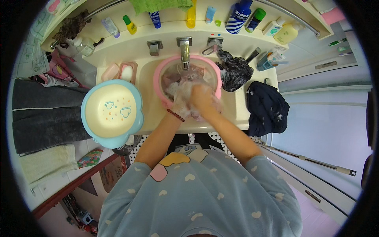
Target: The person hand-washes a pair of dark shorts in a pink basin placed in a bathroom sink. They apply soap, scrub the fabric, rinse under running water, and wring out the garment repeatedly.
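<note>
Both my hands are together over a pink basin [157, 81] set in the sink beneath the faucet [185, 53]. White suds coat my left hand [182, 99], which has a beaded bracelet at the wrist. Beside it, my right hand [202, 97] is closed and blurred by motion. Between and below them is a soapy pale pink cloth [196, 115], gripped by both hands and hanging over the basin's near rim. More wet laundry [172, 78] lies in the basin. Suds and motion hide the fingers in part.
Left is a blue-rimmed cream basin [139, 106], near soap in a pink dish [127, 74]. On the right lie wet black cloth [235, 71] with suds and a dark navy garment [267, 106]. A blue cup [263, 63] stands behind. Bottles, including a blue striped can [238, 17], line the back ledge.
</note>
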The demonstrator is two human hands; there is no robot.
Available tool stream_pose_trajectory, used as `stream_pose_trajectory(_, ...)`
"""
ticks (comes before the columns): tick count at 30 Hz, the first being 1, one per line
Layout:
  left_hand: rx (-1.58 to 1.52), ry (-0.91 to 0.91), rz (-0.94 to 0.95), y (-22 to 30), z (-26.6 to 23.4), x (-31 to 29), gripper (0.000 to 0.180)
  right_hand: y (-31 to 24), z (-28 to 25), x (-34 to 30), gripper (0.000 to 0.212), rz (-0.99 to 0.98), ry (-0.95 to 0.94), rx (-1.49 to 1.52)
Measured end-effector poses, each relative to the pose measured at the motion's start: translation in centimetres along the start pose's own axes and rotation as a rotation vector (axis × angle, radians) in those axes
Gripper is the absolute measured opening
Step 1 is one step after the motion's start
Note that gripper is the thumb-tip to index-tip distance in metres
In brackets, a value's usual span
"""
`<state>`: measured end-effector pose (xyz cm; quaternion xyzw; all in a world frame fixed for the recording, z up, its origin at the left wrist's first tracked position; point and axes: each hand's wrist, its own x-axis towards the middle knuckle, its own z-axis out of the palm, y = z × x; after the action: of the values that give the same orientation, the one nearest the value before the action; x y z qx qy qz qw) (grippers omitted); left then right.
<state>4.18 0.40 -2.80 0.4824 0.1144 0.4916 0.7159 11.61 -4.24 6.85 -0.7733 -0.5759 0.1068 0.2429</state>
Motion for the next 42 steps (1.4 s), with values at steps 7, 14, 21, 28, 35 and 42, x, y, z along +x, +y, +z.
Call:
stream_pose_trajectory(7,-0.358,0.199,-0.837,7.8,4.6,1.2,0.025,1.9,-1.0,0.2,0.025,0.187,-0.066,-0.025)
stream_pose_trajectory(14,-0.516,0.138,-0.826,10.4,4.4,1.4,0.039,4.8,-1.3,2.7,0.031,0.413,-0.052,1.392)
stream_pose_trajectory(21,0.441,-0.337,-0.751,12.9,3.5,4.4,0.03,3.1,-4.4,2.7,0.025,0.315,-0.418,1.147)
stream_pose_trajectory(28,0.899,-0.074,-0.576,14.1,3.7,5.5,0.022,1.2,-6.1,0.8,0.022,0.147,0.002,0.367)
stream_pose_trajectory(35,0.535,0.066,-0.399,12.2,1.3,5.4,0.019,2.7,-6.3,-0.1,0.032,0.183,-0.056,0.739)
stream_pose_trajectory(42,0.294,0.118,-0.567,13.1,3.2,4.9,0.021,0.2,-7.0,-1.8,0.03,-0.238,-0.223,-0.158)
